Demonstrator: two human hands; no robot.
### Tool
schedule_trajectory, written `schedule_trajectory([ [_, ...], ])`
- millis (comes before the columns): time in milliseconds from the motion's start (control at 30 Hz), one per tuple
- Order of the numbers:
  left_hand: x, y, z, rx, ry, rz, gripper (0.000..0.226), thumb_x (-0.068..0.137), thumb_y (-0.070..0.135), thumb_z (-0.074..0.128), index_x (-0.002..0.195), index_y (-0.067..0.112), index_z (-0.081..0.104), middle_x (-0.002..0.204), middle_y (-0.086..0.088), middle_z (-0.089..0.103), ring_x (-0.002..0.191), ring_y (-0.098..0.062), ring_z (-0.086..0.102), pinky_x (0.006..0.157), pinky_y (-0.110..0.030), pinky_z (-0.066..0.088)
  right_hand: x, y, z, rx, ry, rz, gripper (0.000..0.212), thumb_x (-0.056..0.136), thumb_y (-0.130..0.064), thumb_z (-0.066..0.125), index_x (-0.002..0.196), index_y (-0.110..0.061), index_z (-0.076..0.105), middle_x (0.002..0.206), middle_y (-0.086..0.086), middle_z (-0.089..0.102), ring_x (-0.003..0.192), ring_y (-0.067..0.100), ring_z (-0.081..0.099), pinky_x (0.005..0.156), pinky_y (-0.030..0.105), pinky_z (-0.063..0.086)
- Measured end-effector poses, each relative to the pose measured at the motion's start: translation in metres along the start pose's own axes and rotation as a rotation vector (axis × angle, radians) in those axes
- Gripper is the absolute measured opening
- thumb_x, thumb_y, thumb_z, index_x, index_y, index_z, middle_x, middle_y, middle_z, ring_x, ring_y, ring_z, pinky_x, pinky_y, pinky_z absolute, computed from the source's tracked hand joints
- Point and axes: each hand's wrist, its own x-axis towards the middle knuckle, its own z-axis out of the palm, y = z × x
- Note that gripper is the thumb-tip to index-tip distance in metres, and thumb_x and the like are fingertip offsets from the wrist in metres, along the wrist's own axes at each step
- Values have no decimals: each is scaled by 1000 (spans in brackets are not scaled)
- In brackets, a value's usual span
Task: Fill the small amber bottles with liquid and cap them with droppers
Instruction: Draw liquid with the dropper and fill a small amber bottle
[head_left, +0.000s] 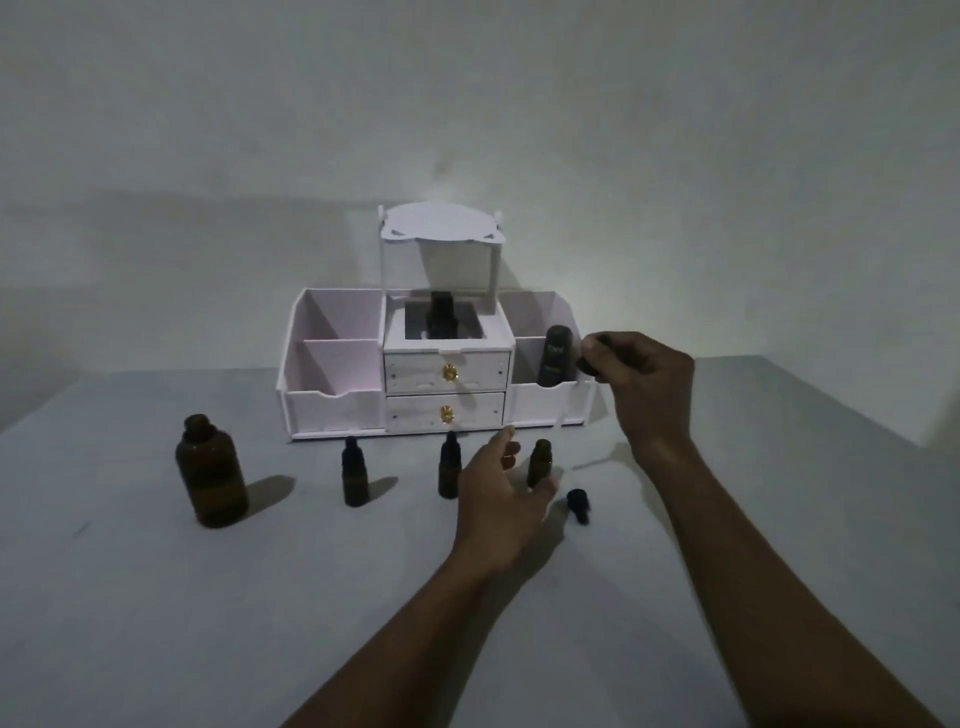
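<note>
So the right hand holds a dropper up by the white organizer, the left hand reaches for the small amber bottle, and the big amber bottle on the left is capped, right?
Not quite: the head view shows the large amber glass bottle open, with no cap. The rest stands: right hand holds the black-bulbed glass dropper beside the white plastic organizer, left hand reaches toward the small uncapped amber bottle.

Clear table (675, 597) before bottles (355, 475)

Left hand (501, 480) reaches forward, fingers spread; right hand (641, 376) raised, grip pinched closed.
</note>
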Motion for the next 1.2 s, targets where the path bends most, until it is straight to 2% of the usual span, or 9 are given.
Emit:
schedule_trajectory([
  [100,10,-2,1,32,8,1,80,82,26,80,150,26,38,147,5,48,131,-17,49,103,-36,46,0,4,2,-21,-6,0,11,82,-20,77,90,-13,79,81,3,77,76,24,74,78,49,60],
  [267,17,0,0,106,13,36,75,83,26,79,148,21,42,137,3,55,109,-6,48,85,-18,42,-2,11,7,-12,-15,15,9,82,-23,78,87,-17,79,80,2,77,76,24,74,77,49,60],
  [367,16,1,1,151,5,41,68,83,27,79,143,19,49,135,1,59,110,-9,55,84,-17,42,-3,16,9,-57,-32,6,6,83,-26,77,88,-22,78,81,-2,77,77,17,74,78,46,61],
  [433,15,2,1,172,-2,42,61,84,26,78,139,17,54,135,0,61,116,-14,59,87,-20,43,-4,17,10,-96,-50,-7,6,84,-27,76,89,-26,77,82,-6,76,77,12,73,79,41,61],
  [533,12,6,1,217,-5,44,47,87,23,74,132,16,61,132,-2,64,118,-17,60,95,-23,43,-6,18,13,-138,-62,-31,10,85,-27,75,93,-21,78,82,-7,75,76,10,72,78,30,60],
  [700,10,10,2,248,0,29,42,90,19,70,131,16,63,131,-1,64,119,-17,59,105,-29,41,-6,15,13,-143,-45,-20,6,83,-22,77,88,-19,78,74,-10,71,68,-5,66,66,0,45],
  [833,12,8,1,270,-5,35,43,90,18,70,132,17,62,132,-1,64,120,-17,59,106,-30,41,-8,13,14,-127,-38,-9,2,82,-18,77,82,-19,76,69,-14,68,64,-9,63,62,-2,41],
  [1033,13,6,1,261,-1,40,44,90,17,71,133,16,61,132,-2,64,121,-19,60,108,-33,41,-9,13,15,-156,-46,-44,8,83,-16,77,88,-10,78,72,-12,67,64,-13,63,63,-2,43],
  [1200,14,5,1,269,4,57,43,89,17,71,132,16,62,131,-2,65,119,-18,61,106,-33,42,-10,14,16,-144,-46,-58,9,82,-16,78,88,-9,79,74,-8,71,64,-9,65,64,1,46],
])
